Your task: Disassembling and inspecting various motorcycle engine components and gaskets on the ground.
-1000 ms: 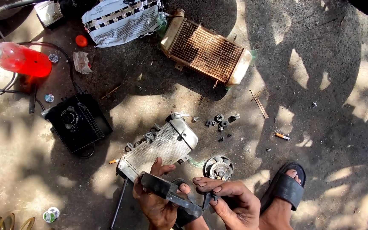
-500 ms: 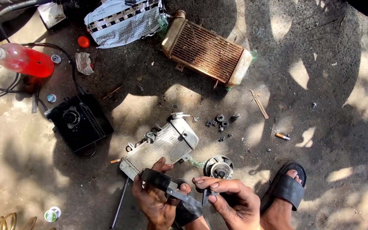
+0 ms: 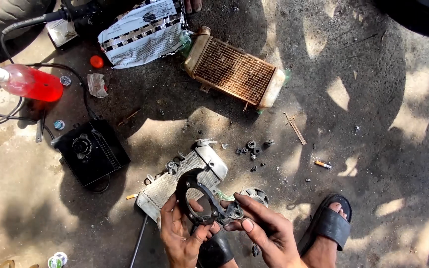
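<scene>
Ring-shaped black bracket, a metal frame with a round opening and a lug at one end, held in the air between both hands above the concrete ground, near its lower edge and just in front of the silver radiator lying there. Left hand: fingers curled and grasping the lower rim of the ring, thumb pressed across its face. Right hand: thumb and forefinger pinched on the small lug at the ring's right end, remaining fingers loosely extended.

Orientation: the bracket's long axis runs diagonally, from the ring at upper left to the lug at lower right; the ring's open face is turned up toward the camera, tilted slightly away.

Handling note (judgement): the part is best steadied with the left grip kept low on the rim, so the opening remains unobstructed, while the right fingertips work only the lug; a firm pinch seems advisable, as the surface appears greasy and small parts could drop among the black bushings scattered on the ground.

Surroundings: rusty brown radiator toward the upper middle; black box-shaped housing at left; bottle of red liquid near the left edge; sandalled foot at lower right.
</scene>
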